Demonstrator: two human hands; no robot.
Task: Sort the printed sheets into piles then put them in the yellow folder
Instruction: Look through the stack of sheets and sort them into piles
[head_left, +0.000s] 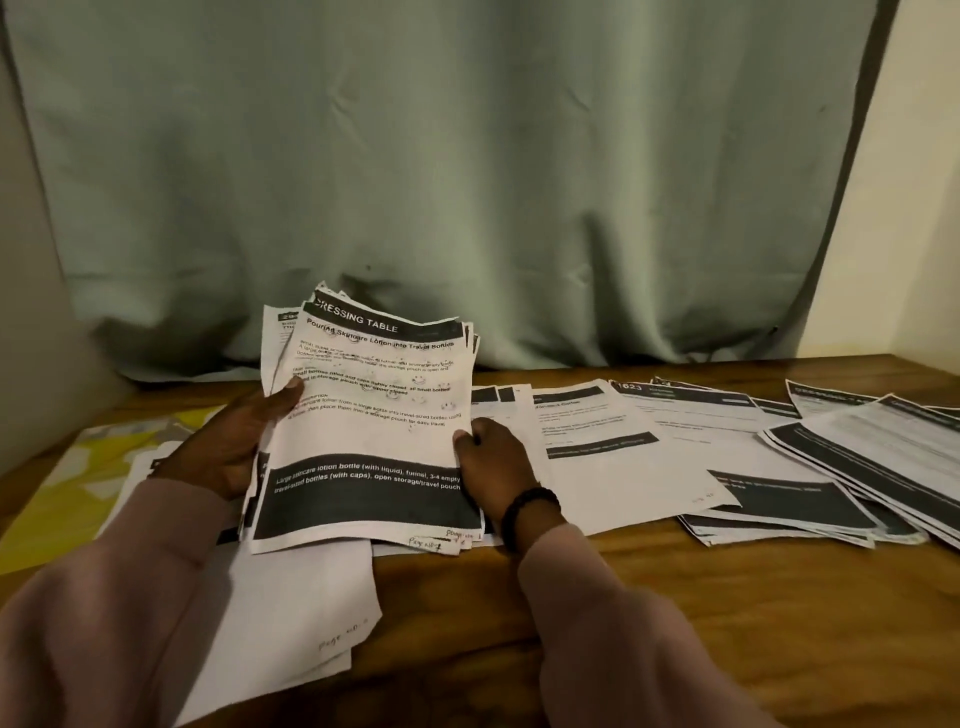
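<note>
Head view: both hands hold a stack of printed sheets (371, 415) tilted up off the bench (675, 597), bottom edge low near the bench, top edge raised toward the green curtain (467, 156). Long axis runs near-to-far, header end pointing away from the person and leaning slightly right. Top page header reads "DRESSING TABLE"; sheets behind it are fanned unevenly at the top left.

Left hand (236, 447) grips the stack's left edge, thumb on the front face, fingers behind the stack. Right hand (491, 460) grips the right edge low down, thumb tip on the front, fingers curled behind; a dark bead bracelet (527, 512) sits on that wrist.

Yellow folder (78, 478) lies flat on the bench at left, partly under loose white sheets (291, 613) that lie beneath the held stack. More printed sheets are spread flat to the right: one pile (597, 447) just beside the right hand, another overlapping pile (857, 467) further right, skewed diagonally.
</note>
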